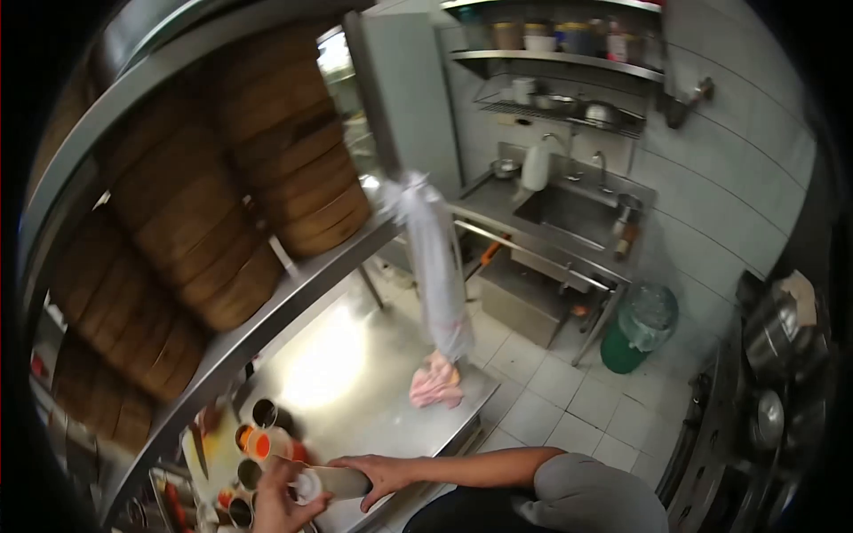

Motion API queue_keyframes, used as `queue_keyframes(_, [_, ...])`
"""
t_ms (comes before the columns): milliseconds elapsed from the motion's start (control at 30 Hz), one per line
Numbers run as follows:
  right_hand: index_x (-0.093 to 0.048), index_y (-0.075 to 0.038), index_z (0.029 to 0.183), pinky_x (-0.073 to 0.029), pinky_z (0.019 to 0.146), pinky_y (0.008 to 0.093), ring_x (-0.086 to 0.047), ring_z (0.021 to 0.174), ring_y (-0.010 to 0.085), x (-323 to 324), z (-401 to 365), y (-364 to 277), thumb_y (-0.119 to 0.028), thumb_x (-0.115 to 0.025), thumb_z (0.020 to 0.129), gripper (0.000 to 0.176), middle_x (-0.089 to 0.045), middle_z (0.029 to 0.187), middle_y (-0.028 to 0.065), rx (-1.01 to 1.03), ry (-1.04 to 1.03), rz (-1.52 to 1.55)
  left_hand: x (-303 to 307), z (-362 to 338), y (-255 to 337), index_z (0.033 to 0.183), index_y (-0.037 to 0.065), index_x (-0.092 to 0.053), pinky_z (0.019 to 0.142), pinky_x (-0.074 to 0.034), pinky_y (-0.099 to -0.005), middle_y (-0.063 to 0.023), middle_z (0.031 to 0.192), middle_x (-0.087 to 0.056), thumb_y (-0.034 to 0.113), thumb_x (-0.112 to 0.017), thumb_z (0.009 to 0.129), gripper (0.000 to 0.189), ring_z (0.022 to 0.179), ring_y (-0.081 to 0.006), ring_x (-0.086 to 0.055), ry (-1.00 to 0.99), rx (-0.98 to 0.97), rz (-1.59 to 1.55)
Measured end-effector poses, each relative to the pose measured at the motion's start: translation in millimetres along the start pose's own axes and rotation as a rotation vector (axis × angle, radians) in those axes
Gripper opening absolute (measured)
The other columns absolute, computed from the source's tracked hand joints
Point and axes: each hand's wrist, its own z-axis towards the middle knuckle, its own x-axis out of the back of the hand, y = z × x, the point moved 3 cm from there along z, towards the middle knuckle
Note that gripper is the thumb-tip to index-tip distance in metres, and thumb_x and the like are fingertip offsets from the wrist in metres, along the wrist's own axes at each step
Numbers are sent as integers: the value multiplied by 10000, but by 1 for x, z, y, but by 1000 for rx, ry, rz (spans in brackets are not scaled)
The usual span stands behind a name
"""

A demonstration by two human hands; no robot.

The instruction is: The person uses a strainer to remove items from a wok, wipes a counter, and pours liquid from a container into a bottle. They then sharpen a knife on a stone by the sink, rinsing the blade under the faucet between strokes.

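Low in the view, my left hand has its fingers and thumb around the white capped end of a pale cylindrical container. Around its other, darker end curls my right hand, with the forearm reaching in from the right. The container lies tilted between both hands, over the near edge of the steel table; what is inside cannot be made out. Just beyond my left hand stand an orange-topped container and a dark round pot.
Stacked bamboo steamers fill a shelf above the table. A pink crumpled cloth lies near its far corner, below a hanging white plastic bag. Farther off are a sink and a green bin. A knife lies left.
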Motion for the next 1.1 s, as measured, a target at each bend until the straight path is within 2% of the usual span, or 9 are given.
queue_keyframes(67, [-401, -57, 1369, -469, 949, 422, -590, 1122, 326, 26, -19, 34, -291, -847, 644, 883, -581, 1233, 190, -262, 35, -35, -65, 54, -21, 917, -3, -607, 635, -495, -315, -123, 887, -575, 251, -856, 605, 473, 767, -257, -605, 161, -218, 33])
queue_keyframes(267, [-494, -22, 1253, -503, 876, 397, -640, 1001, 311, 52, -62, 72, -206, -816, 647, 711, -645, 1079, 178, -344, 217, 47, -135, 120, -39, 824, 31, -593, 502, -473, -351, -102, 678, -585, 349, -843, 620, 453, 547, -287, -591, 225, -459, -38])
queue_keyframes(467, [-510, -17, 1243, -500, 883, 394, -643, 999, 305, 41, -71, 98, -200, -808, 659, 680, -654, 1065, 175, -346, 486, -59, -171, 133, -53, 766, 37, -582, 510, -481, -371, -125, 630, -593, 344, -825, 635, 412, 551, -311, -607, 323, -386, -77])
queue_keyframes(567, [-516, -26, 1235, -502, 883, 399, -642, 999, 321, 34, -65, 116, -215, -818, 654, 682, -651, 1074, 183, -360, 620, -118, -174, 135, -58, 799, 37, -589, 514, -493, -404, -124, 605, -602, 365, -827, 644, 434, 540, -348, -610, 383, -117, 11])
queue_keyframes(633, [-512, -41, 1245, -502, 895, 407, -636, 1018, 335, 27, -61, 131, -243, -835, 661, 697, -643, 1103, 185, -363, 656, -78, -163, 136, -51, 948, 16, -609, 598, -527, -431, -151, 745, -640, 370, -828, 653, 510, 664, -369, -650, 84, 185, 300])
queue_keyframes(767, [-504, -50, 1270, -499, 908, 416, -633, 1047, 304, 19, -47, 144, -242, -841, 675, 710, -643, 1126, 170, -308, 692, -40, -137, 124, -61, 1113, 14, -585, 709, -542, -446, -176, 942, -631, 357, -824, 662, 615, 811, -373, -658, 104, -132, 268])
queue_keyframes(833, [-505, -52, 1269, -502, 904, 415, -637, 1040, 300, 14, -41, 151, -242, -842, 676, 709, -646, 1119, 169, -298, 683, -53, -133, 128, -77, 1186, 25, -566, 778, -535, -446, -185, 1086, -582, 324, -817, 669, 648, 904, -362, -643, -180, -220, 144])
queue_keyframes(967, [-507, -60, 1268, -505, 901, 406, -639, 1034, 294, 8, -28, 148, -240, -846, 676, 705, -647, 1121, 165, -294, 643, -48, -118, 144, -92, 1177, 49, -574, 758, -537, -448, -167, 1018, -615, 338, -809, 669, 630, 868, -362, -650, -296, -281, 173])
queue_keyframes(1100, [-497, -65, 1270, -510, 865, 378, -633, 996, 233, 1, -22, 151, -262, -859, 683, 717, -650, 1094, 133, -365, 721, -37, -125, 156, -93, 945, 17, -671, 685, -541, -442, -181, 829, -666, 570, -690, 735, 592, 772, -348, -673, -242, -229, 397])
